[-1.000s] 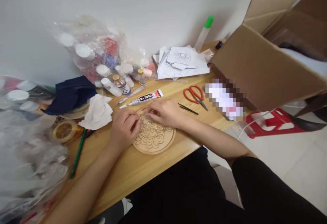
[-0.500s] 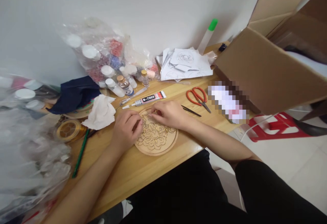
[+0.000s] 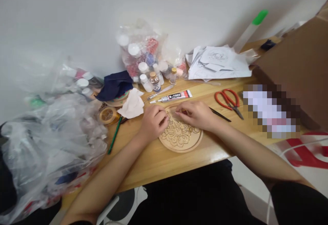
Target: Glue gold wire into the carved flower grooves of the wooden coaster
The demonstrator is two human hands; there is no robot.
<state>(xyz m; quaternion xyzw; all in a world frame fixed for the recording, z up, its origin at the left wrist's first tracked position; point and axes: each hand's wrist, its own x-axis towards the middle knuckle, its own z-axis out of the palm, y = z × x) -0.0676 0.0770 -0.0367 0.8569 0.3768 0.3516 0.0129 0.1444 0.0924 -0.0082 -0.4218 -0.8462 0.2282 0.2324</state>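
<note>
A round wooden board (image 3: 180, 146) with a flower pattern outlined in gold-coloured wire lies on the table before me. My left hand (image 3: 155, 120) rests over its left edge, fingers curled together near the pattern. Over the board's upper right part, my right hand (image 3: 196, 114) has thumb and fingertips pinched. Whatever either set of fingertips holds is too small or hidden to make out. Just beyond the board lies a B-7000 glue tube (image 3: 176, 96), its nozzle pointing left. Dark tweezers (image 3: 220, 114) lie to the right of my right hand, partly behind it.
Red-handled scissors (image 3: 228, 102), stacked paper drawings (image 3: 217, 64) and a cardboard box (image 3: 294, 71) are to the right. Small bottles (image 3: 155, 81) stand behind. Leftward are a crumpled tissue (image 3: 132, 104), a wire spool (image 3: 108, 115), a green pencil (image 3: 114, 136) and plastic bags (image 3: 56, 132).
My view has turned left, so the whole scene sits further right in the picture. Both hands stay at the board with their fingers much as before.
</note>
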